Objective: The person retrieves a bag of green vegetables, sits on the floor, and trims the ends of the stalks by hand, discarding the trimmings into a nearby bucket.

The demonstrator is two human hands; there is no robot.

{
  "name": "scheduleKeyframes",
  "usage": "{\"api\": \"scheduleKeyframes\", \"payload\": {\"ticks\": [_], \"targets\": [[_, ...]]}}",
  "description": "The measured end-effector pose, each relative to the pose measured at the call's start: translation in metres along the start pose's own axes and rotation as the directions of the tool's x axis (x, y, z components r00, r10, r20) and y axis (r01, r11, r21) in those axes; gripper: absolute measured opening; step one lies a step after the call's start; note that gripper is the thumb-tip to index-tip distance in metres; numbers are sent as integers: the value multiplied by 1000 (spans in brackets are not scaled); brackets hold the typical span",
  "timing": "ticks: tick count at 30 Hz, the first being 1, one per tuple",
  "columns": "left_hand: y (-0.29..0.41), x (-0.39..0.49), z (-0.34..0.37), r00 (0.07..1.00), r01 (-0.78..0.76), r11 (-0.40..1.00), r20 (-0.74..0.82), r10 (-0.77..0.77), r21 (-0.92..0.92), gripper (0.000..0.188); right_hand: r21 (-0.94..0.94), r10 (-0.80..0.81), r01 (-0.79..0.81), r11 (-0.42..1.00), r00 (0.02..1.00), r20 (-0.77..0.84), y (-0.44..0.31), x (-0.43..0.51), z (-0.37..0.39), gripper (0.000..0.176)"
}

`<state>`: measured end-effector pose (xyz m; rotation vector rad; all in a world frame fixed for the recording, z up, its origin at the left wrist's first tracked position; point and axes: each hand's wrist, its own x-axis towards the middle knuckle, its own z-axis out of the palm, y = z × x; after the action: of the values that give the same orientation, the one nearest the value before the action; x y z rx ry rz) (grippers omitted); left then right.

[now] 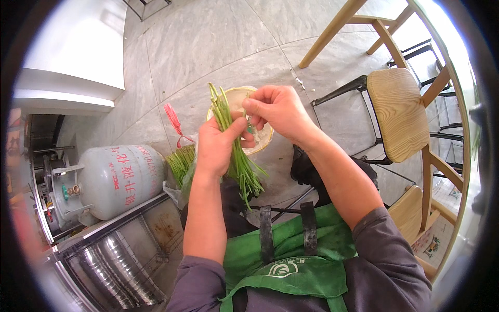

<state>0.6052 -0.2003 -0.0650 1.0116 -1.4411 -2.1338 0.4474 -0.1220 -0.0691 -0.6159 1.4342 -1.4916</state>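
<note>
My left hand (220,144) grips a bunch of long, thin green vegetable stems (245,171), their cut ends up and leafy tips hanging down. Beside it, my right hand (276,109) has thumb and forefinger pinched on what looks like a single thin stem, mostly covered by the fingers. Under both hands stands a round bin (267,144) with a yellowish rim; pale scraps and something green show inside. To the left of my left hand, more green stems (181,163) stand packed in a clear plastic bag (171,192). Pink plastic twine (172,119) sticks out above them.
A grey gas cylinder (124,179) with red writing is at the left, near a metal-framed unit holding a shiny flexible duct (113,269). Wooden-seated chairs (401,113) and a table leg (331,33) stand at the right. Small scraps dot the grey tiled floor (206,43).
</note>
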Motion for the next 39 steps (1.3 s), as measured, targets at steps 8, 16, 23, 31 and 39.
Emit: {"api": "scheduleKeyframes", "payload": {"ticks": [8,16,23,31,39], "targets": [[0,-1,-2,1000,-2,1000,0,2,-16,19,82,36,-42,996,997,66,-4,-2,3,17],[4,-3,-2,999,47,995,17,-46,-86,20,-77,-73,72,994,997,-12,-1,-2,4,19],[5,-4,-3,998,55,982,14,-54,-181,17,7,-65,65,998,994,-89,-2,-1,3,22],[1,-2,0,1000,-17,1000,14,17,-25,19,66,-10,10,998,1000,4,2,-3,8,20],[2,-2,0,1000,11,997,21,-9,-79,21,35,-57,56,998,998,34,3,-4,9,16]]}}
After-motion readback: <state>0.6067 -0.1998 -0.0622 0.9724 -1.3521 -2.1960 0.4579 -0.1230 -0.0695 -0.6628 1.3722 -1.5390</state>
